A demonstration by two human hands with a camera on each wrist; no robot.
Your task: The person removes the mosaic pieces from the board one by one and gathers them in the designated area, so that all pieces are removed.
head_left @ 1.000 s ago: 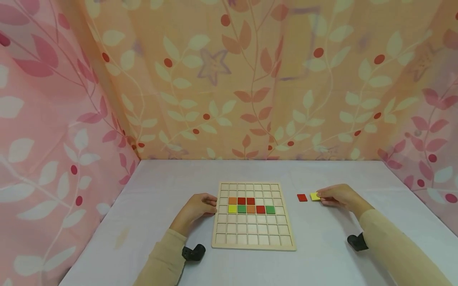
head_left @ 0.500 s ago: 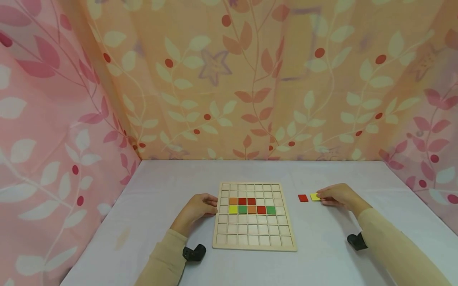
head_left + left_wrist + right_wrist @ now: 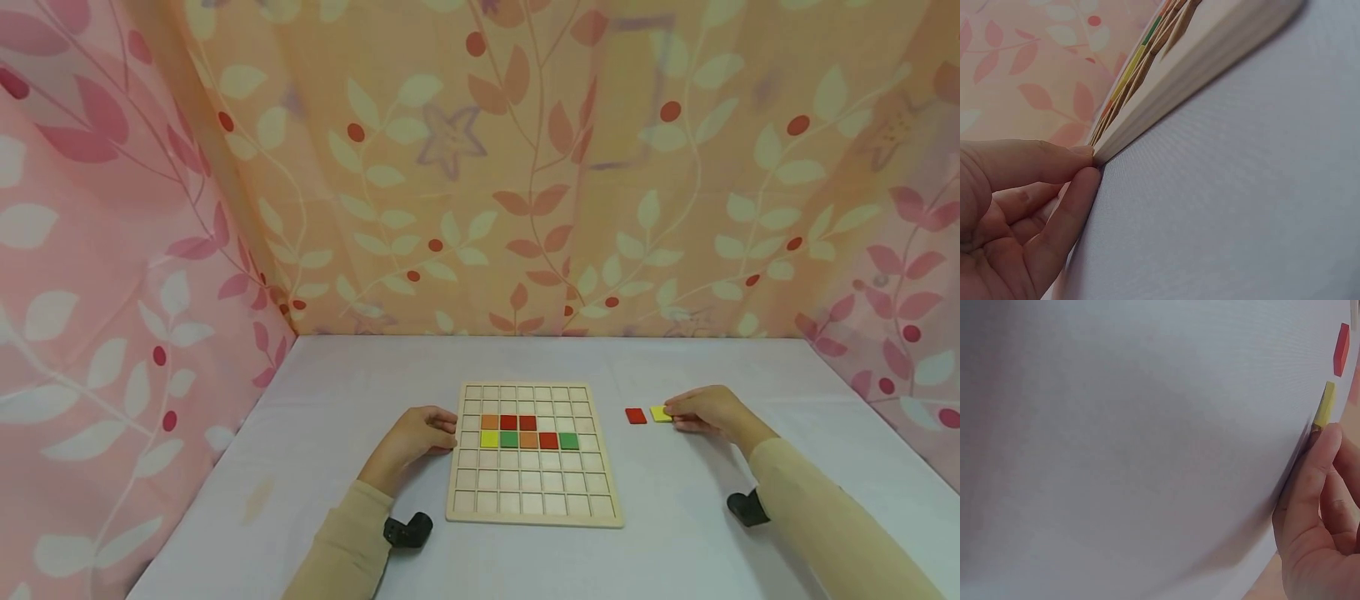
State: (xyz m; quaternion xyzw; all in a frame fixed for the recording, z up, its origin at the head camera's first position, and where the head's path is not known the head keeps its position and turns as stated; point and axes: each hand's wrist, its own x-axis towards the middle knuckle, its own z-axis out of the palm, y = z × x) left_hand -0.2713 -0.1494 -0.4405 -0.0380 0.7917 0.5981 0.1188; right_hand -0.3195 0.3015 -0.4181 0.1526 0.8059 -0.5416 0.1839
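1. Right hand (image 3: pixel 705 412): your fingertips touch the yellow tile (image 3: pixel 660 413), which lies flat on the table (image 3: pixel 337 400) to the right of the wooden grid board (image 3: pixel 533 454). The fingers are curled at the tile's near edge; whether they pinch it or only rest against it cannot be told.
2. The yellow tile sits just beside a red tile (image 3: pixel 635 415), which lies between it and the board; the two appear slightly apart.
3. Left hand (image 3: pixel 414 437): your fingers are loosely curled, with thumb and fingertip pressed against the board's left edge.
4. The board carries orange, red, yellow and green tiles in two adjoining rows near its upper middle.
5. Both wrists wear black camera mounts (image 3: pixel 407 530).
6. Leaf-patterned fabric (image 3: pixel 525 167) surrounds the table on three sides.
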